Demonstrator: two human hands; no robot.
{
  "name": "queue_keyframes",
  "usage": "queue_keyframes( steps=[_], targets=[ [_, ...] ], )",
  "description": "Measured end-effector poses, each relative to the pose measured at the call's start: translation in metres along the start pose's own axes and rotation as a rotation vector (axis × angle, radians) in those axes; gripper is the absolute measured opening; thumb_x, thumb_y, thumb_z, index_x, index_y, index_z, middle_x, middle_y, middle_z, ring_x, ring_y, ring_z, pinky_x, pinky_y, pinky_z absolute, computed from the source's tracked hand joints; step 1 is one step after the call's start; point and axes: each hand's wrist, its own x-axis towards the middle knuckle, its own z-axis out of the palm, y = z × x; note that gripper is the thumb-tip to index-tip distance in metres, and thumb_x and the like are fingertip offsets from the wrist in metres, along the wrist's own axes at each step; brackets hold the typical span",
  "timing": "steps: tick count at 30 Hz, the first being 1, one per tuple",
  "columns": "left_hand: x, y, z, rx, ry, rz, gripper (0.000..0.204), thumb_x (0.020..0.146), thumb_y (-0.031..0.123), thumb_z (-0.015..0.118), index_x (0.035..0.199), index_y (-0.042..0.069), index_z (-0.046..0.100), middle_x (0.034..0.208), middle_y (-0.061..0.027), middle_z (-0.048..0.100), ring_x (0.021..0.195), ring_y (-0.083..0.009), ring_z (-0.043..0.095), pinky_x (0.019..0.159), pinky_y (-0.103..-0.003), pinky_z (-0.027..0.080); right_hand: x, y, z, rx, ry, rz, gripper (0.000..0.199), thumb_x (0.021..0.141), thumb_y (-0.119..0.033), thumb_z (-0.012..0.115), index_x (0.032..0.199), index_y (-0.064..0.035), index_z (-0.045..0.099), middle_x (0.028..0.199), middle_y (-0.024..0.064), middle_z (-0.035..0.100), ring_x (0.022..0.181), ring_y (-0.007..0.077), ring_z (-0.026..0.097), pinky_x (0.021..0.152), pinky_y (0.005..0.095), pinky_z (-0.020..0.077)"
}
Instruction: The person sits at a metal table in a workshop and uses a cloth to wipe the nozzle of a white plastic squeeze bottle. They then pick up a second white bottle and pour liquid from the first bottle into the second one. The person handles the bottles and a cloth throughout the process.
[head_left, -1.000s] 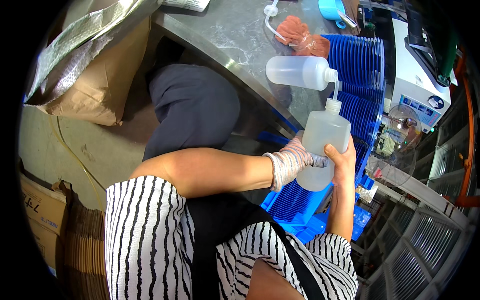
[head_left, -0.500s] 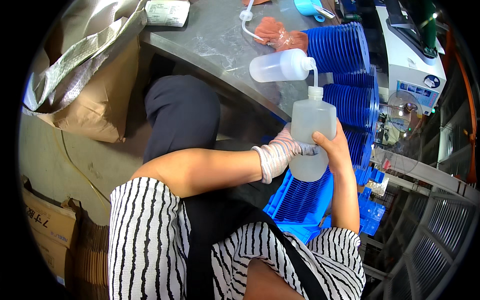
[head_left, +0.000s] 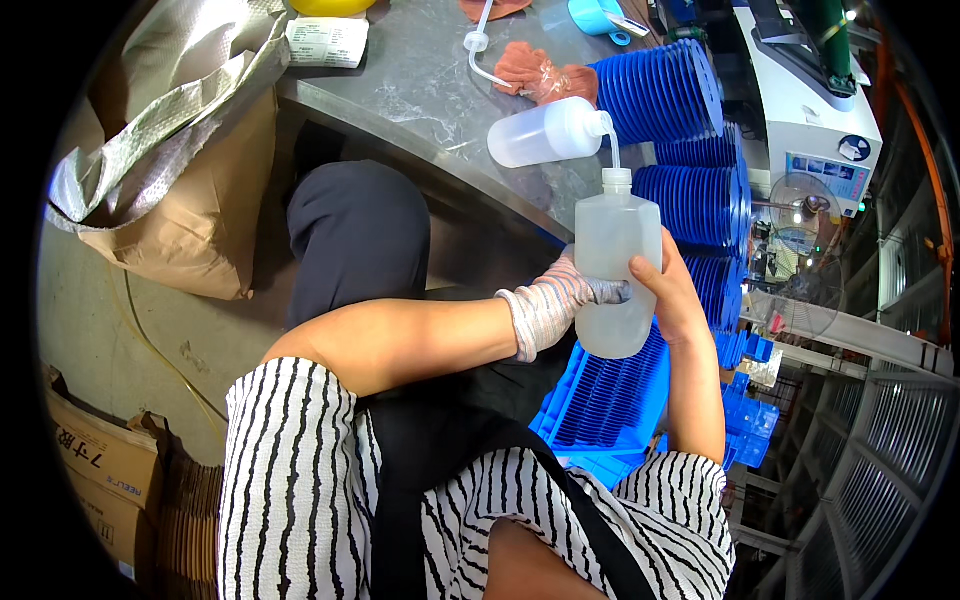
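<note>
A squarish translucent plastic bottle with cloudy contents is upright in front of me, held from both sides. My left hand, in a striped knit glove with grey fingertips, closes on its left side. Bare, my right hand wraps its right side, thumb on the front; the other fingers are mostly hidden. A bent clear tube runs between this bottle's neck and the mouth of a second whitish bottle, which lies on its side on the metal table. I cannot tell which bottle the tube belongs to.
Rows of blue discs stand on the right, with a blue slotted rack below. A bent tube with a white cap, a brown cloth and a light-blue cup lie behind. A large paper sack stands left.
The held bottle's sides look less pinched at the middle now. My view has shifted slightly, and a yellow object shows at the top edge. Both hands keep their grip.
</note>
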Motion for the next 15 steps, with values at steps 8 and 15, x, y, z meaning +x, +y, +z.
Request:
queue_keyframes(
  steps=[8,15],
  targets=[
    [0.001,-0.001,0.005,0.021,0.038,0.023,0.070,0.064,0.007,0.086,0.124,0.011,0.051,0.110,-0.0044,0.063,0.105,-0.0213,0.059,0.089,-0.038,0.050,-0.005,0.007,-0.001,0.005,0.030,0.020,0.081,0.074,-0.042,0.081,0.132,0.0015,0.044,0.121,0.0150,0.056,0.115,0.0247,0.053,0.098,0.0371,0.0420],
    [0.000,-0.008,0.007,0.057,0.069,0.039,0.073,0.061,0.009,0.089,0.123,0.010,0.051,0.109,-0.0055,0.063,0.097,-0.0215,0.063,0.083,-0.037,0.053,-0.012,0.007,0.004,-0.048,0.091,-0.032,0.079,0.073,-0.041,0.081,0.129,0.0016,0.045,0.116,0.0142,0.058,0.108,0.0228,0.056,0.094,0.0356,0.0449]
  ],
)
